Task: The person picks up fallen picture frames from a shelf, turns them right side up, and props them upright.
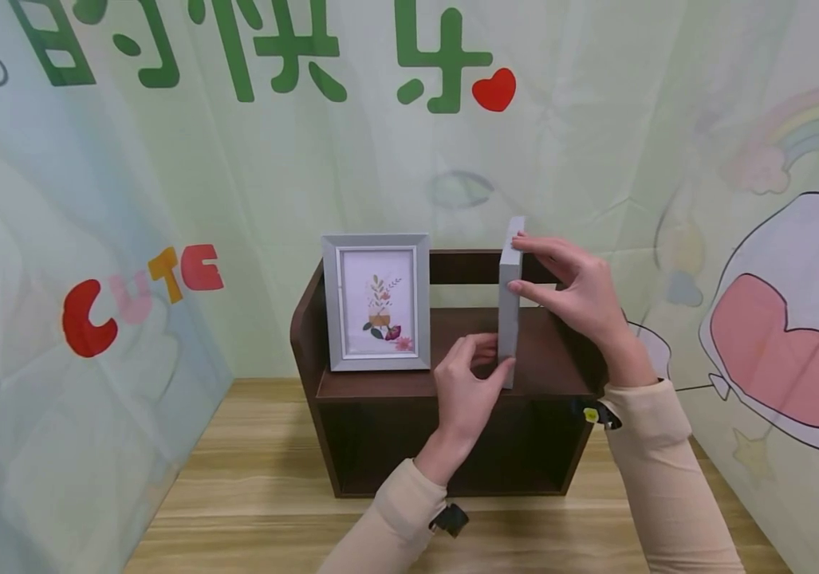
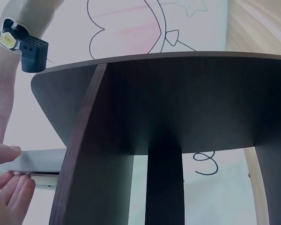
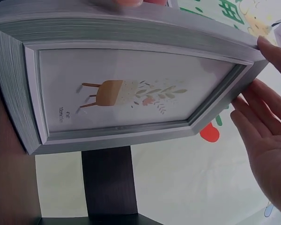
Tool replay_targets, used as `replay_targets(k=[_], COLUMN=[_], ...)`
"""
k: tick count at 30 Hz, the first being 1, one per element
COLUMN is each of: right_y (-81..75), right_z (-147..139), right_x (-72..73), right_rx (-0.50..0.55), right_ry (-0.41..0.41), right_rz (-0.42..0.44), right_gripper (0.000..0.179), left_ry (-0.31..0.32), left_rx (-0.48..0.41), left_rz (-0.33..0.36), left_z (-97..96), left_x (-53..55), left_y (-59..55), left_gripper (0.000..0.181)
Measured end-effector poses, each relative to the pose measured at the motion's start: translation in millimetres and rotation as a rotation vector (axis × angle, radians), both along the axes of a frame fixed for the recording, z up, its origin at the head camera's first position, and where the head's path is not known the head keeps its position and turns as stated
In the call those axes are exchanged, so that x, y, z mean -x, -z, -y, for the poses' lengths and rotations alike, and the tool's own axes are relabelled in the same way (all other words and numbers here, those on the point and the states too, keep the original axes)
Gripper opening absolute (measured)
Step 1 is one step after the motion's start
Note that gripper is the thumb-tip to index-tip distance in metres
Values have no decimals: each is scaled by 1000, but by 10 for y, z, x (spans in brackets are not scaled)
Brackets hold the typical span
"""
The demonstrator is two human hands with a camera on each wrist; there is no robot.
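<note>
A grey picture frame [image 1: 508,319] is held upright over the right part of a dark brown shelf [image 1: 466,343], its narrow edge toward the head camera. My left hand [image 1: 468,388] grips it low, thumb on the near edge; in the left wrist view the left hand [image 2: 11,192] pinches the frame [image 2: 35,161] beside the shelf board. High up, my right hand [image 1: 584,299] holds the same frame between thumb and fingers. The right wrist view shows its picture [image 3: 131,93] of a plant in a legged pot, with the right hand [image 3: 267,112] at the top corner.
A second grey picture frame [image 1: 378,303] with a floral print stands on the shelf's left half. The shelf has raised sides, a back rail [image 1: 462,267] and a lower compartment [image 1: 445,446]. It stands on a wood-grain table [image 1: 258,486] before a printed cloth backdrop [image 1: 258,199].
</note>
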State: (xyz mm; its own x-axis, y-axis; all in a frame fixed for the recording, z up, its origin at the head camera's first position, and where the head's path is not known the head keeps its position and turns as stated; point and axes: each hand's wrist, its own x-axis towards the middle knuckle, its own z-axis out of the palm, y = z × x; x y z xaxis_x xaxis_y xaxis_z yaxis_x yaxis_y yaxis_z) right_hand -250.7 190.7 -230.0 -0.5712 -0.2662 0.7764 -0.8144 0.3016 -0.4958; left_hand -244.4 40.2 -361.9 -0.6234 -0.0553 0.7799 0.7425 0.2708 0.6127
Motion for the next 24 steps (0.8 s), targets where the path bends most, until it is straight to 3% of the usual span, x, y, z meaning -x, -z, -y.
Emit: replay_targets(k=[12,18,24], right_y=[-4,12,25], right_z=[-78,-153,-209], right_x=[99,208,303], right_rx=[28,-21,-56], right_ry=[-156,-164,-148], right_rz=[32,52,81], right_gripper=[45,47,50], left_ry=[94,114,134], left_rx=[-33,-42,-50], left_rz=[40,60,58], left_z=[-1,-29,-44], left_x=[-44,-97,-20], left_y=[-16,-71,21], left_gripper=[31,32,33])
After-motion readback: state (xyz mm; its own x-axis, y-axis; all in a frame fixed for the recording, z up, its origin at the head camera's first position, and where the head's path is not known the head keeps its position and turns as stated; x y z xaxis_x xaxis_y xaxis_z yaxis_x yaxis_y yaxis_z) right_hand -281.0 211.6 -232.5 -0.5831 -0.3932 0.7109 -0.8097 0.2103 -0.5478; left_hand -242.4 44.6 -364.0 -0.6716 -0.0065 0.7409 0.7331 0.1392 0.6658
